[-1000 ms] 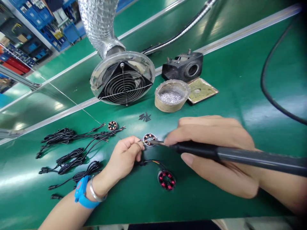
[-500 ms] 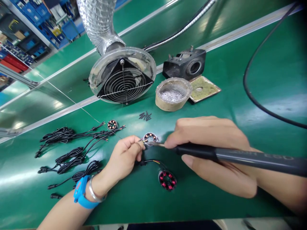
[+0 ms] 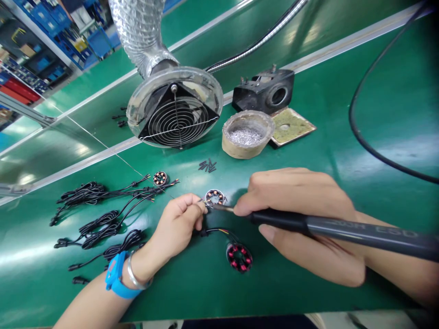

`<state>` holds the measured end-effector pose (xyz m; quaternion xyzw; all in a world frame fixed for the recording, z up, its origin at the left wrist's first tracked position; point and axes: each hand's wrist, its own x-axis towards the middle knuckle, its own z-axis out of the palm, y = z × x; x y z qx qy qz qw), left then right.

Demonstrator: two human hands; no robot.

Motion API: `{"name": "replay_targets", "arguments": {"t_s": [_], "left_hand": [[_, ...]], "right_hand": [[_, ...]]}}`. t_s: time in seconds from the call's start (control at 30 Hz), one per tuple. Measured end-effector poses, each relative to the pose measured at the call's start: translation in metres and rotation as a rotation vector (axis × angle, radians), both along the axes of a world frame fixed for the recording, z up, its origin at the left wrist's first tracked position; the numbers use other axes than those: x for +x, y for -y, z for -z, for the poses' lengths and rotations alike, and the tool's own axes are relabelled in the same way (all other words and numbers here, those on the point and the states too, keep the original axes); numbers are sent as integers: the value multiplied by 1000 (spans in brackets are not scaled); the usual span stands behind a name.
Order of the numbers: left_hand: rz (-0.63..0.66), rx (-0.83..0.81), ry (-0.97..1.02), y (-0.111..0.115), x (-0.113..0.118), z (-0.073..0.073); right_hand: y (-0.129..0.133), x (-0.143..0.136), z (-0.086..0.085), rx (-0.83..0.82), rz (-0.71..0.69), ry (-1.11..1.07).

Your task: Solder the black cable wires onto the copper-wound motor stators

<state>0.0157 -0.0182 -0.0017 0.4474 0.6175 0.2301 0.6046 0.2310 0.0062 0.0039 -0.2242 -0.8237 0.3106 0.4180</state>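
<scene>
My right hand [image 3: 305, 219] grips a black soldering iron [image 3: 343, 230] like a pen, and its metal tip touches the near edge of a small round stator with copper coils [image 3: 215, 197] on the green bench. My left hand [image 3: 176, 226] is closed with thumb and forefinger pinching a thin wire end right at that stator's left side. A black lead runs from under my left hand to a second stator with red coils [image 3: 239, 257], lying closer to me.
A fume extractor hood [image 3: 174, 109] on a foil duct stands behind. A solder pot [image 3: 247, 135], a sponge tray [image 3: 291, 125] and a black iron stand [image 3: 265, 91] sit at the back right. Bundled black leads [image 3: 99, 219], a third stator [image 3: 160, 177] and sleeve pieces [image 3: 207, 166] lie left.
The iron's tip has crept slightly left along the stator's edge and the handle has dropped a little. My left hand has stayed in place.
</scene>
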Motion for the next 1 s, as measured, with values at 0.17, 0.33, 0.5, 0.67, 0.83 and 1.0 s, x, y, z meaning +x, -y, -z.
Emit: {"name": "replay_targets", "arguments": {"t_s": [0.17,0.33,0.5,0.67,0.83,1.0], "left_hand": [[-10,-13,-1,0,-1,0],[-7,-19,5,0,-1,1],[-3,-5,3,1,-2,2],[-16,-5,4,1,-2,2],[-42,-2,35,0,-1,2],[-93,-28,105,-1,0,2]], "right_hand": [[0,1,0,21,23,-22],[5,3,-4,-18,107,-31],[4,5,-9,50,141,-2],[-10,11,-12,319,445,269],[-18,24,-6,351,486,615],[-11,9,-2,152,386,349]]}}
